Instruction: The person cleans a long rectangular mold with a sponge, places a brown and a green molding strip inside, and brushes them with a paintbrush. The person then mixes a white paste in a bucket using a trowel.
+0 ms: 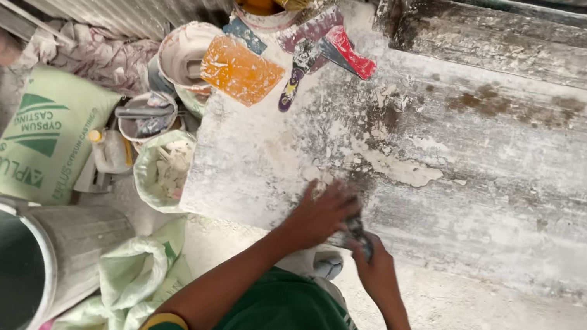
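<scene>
Scraping step judged in hand. Dark-handled scraper being gripped by right hand, fingers closed round handle, at near edge of plaster-caked slab. Left hand being pressed onto slab beside it, fingers curled, nothing held. Orange trowel, red scrapers being left near slab's far-left corner. Next stroke probably calling for firm push along surface.
</scene>
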Tool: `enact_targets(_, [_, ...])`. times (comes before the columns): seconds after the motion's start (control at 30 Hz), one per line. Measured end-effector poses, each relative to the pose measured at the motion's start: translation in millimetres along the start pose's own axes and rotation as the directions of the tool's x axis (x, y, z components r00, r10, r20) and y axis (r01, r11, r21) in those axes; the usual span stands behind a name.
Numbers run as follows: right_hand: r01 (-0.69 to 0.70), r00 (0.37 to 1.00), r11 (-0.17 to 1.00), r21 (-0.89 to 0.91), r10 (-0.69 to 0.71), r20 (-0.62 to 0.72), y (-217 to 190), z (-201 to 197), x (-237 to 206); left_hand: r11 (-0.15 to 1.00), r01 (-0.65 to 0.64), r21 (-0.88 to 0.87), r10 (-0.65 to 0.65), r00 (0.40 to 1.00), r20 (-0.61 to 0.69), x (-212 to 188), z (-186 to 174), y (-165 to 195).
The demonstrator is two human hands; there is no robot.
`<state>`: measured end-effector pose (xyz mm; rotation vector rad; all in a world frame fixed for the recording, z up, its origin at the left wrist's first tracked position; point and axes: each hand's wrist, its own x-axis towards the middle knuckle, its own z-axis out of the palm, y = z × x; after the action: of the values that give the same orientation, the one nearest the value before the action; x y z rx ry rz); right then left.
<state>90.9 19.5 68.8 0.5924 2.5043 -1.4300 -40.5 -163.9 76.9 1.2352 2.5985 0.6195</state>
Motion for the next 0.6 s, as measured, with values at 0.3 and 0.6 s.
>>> enact_targets(0.3, [-0.328, 0.897, 0.882, 0.339, 0.403, -0.181, 36.2, -5.3, -55.6, 0.494, 0.720, -0.487, -0.856, 0.304, -0.419, 13.4, -95.8, -232.3])
enact_targets(0.6, [-0.350, 0.836, 0.753, 0.557, 0.519, -0.177, -19.8, 74.5, -58.4, 0.221, 0.211, -0.952, -0.897, 0.426, -0.113, 43.0, -113.2, -295.8])
